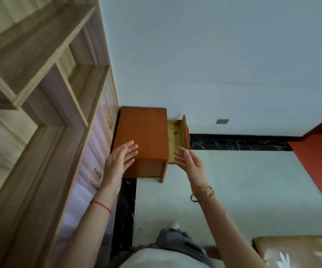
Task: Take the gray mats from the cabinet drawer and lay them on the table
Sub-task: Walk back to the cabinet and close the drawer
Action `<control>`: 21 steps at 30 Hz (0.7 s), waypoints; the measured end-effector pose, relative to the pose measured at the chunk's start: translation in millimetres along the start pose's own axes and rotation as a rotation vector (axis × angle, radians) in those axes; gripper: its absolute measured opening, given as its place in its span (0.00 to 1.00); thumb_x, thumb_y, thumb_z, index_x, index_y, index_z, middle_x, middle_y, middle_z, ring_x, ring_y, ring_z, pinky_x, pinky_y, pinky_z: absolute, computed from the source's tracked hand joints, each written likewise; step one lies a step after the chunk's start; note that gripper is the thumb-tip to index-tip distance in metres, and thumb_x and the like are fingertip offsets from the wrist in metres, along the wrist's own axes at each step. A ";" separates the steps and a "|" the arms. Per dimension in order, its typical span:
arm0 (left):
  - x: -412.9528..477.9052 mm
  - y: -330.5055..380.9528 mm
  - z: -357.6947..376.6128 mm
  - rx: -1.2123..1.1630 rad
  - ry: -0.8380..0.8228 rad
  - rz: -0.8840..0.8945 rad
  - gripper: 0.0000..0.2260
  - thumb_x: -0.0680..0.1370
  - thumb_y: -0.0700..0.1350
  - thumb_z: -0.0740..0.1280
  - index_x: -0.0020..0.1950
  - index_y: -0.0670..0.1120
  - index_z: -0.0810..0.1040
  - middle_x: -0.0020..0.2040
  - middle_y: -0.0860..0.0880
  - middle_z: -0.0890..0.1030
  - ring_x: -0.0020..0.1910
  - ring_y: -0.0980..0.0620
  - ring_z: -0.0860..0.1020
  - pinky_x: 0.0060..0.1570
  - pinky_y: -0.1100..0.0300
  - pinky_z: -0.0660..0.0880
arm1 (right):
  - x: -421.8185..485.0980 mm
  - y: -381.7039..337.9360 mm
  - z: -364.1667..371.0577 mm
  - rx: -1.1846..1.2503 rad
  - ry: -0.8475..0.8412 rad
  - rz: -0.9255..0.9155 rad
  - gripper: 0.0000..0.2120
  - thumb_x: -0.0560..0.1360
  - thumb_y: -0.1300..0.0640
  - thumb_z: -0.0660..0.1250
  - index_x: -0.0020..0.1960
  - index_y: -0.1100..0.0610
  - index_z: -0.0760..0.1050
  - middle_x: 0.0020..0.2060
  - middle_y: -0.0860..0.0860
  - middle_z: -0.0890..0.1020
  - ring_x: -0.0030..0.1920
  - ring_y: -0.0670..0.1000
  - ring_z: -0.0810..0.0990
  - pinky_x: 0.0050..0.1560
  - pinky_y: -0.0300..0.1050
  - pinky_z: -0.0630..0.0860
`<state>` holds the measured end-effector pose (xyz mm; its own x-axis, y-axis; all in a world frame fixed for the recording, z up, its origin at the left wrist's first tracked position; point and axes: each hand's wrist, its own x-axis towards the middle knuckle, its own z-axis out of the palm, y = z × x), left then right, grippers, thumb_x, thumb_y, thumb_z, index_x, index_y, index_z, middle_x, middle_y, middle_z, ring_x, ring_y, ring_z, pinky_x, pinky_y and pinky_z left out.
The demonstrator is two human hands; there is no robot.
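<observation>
small orange-brown cabinet [142, 130] stands next to a tall shelf unit [40, 74], its drawer [175, 144] pulled out to the right, pale inside w/ one small dark item [175, 132]; can't make out gray mats in it. left hand [120, 157] over cabinet top, fingers straight & slightly apart, holding nothing. right hand [189, 161] just beside drawer's near end, fingers loosely spread, nothing in it. gold bangles [201, 193] on r wrist

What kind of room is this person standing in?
Probably a room in a home: a small wooden cabinet with its drawer pulled open, a tall shelving unit beside it, and a cushioned seat.
</observation>
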<state>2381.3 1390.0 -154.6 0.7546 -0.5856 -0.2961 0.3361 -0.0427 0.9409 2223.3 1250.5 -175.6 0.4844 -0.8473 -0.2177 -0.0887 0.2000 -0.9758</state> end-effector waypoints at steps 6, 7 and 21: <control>71.7 8.7 95.1 -0.022 -0.023 0.009 0.13 0.83 0.48 0.60 0.62 0.48 0.80 0.57 0.50 0.85 0.58 0.52 0.82 0.65 0.49 0.75 | 94.9 -26.2 -57.5 -0.016 0.002 -0.010 0.15 0.82 0.55 0.57 0.61 0.60 0.77 0.52 0.55 0.84 0.51 0.50 0.82 0.55 0.47 0.80; 82.7 9.1 108.6 -0.020 -0.023 0.006 0.13 0.83 0.49 0.60 0.62 0.49 0.80 0.57 0.50 0.85 0.58 0.52 0.82 0.65 0.49 0.75 | 109.9 -27.4 -66.1 -0.021 0.005 -0.005 0.15 0.82 0.54 0.57 0.61 0.59 0.78 0.52 0.54 0.84 0.52 0.51 0.82 0.57 0.49 0.79; 216.4 17.9 222.7 -0.022 0.036 0.013 0.14 0.83 0.50 0.60 0.64 0.49 0.79 0.58 0.51 0.85 0.58 0.54 0.83 0.62 0.52 0.76 | 279.3 -47.6 -119.0 -0.051 -0.052 0.029 0.13 0.81 0.52 0.58 0.56 0.53 0.80 0.51 0.53 0.85 0.54 0.55 0.83 0.60 0.58 0.77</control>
<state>2425.1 1082.2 -165.2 0.7786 -0.5566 -0.2897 0.3379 -0.0171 0.9410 2259.3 945.8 -192.6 0.5251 -0.8148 -0.2456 -0.1464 0.1978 -0.9692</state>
